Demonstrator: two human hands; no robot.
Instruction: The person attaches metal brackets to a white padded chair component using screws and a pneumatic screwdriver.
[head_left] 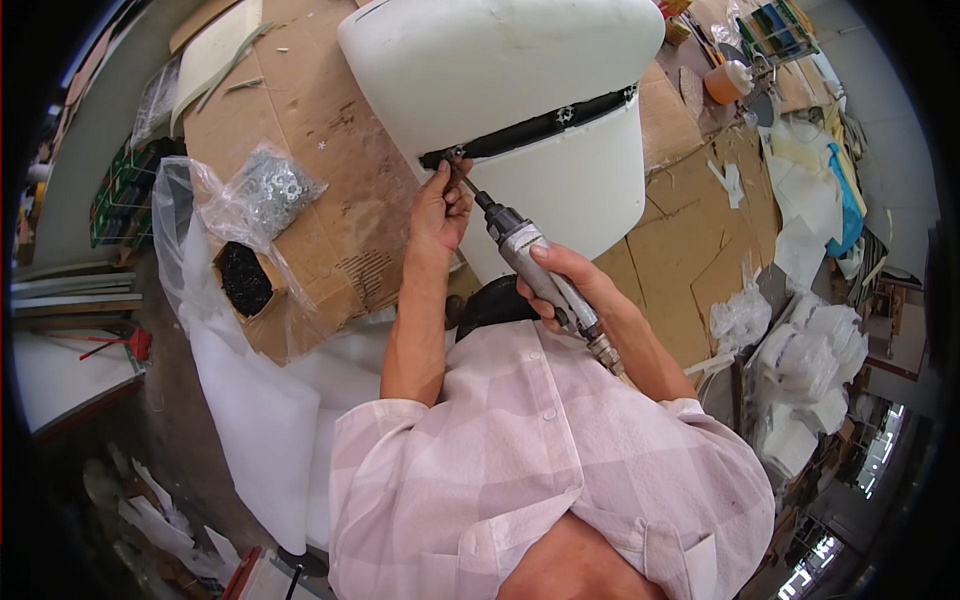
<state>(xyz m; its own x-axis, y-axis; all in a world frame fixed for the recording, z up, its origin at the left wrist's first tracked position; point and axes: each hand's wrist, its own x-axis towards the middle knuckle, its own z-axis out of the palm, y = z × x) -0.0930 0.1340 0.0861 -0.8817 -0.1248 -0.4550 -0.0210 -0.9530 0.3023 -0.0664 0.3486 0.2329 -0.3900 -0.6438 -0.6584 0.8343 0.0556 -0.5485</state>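
A large white moulded shell (500, 60) lies on the cardboard-covered bench, crossed by a black strip (520, 132) with star-shaped metal pieces along it. My right hand (572, 285) is wrapped round a grey pneumatic screwdriver (535, 255). Its long bit slants up and left to the left end of the strip. There my left hand (442, 205) has its fingers closed in a pinch beside the bit tip. Whatever small part those fingers hold is hidden.
On the left of the bench sit a clear bag of small metal parts (275, 190) and an open box of black screws (243, 278). An orange bottle (728, 82) stands at the far right. Plastic-wrapped pieces (808, 350) are piled to the right.
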